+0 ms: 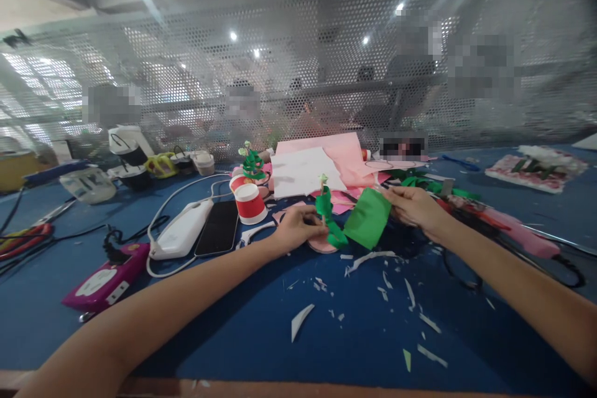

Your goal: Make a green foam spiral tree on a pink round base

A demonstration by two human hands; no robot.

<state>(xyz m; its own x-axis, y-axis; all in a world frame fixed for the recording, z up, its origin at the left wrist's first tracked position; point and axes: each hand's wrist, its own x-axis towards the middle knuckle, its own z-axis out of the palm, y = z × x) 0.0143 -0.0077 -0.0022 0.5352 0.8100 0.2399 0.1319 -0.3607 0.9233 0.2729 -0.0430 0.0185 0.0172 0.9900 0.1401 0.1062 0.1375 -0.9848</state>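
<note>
Green paper (368,219): one piece; two red cups (249,202); one phone (218,228).

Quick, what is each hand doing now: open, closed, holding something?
Left hand: closed on the stick of the green paper flower.
Right hand: closed on green paper.

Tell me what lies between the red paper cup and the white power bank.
In the head view, a black phone lies flat on the blue table between the red cup and the white power bank, close beside the power bank.
</note>
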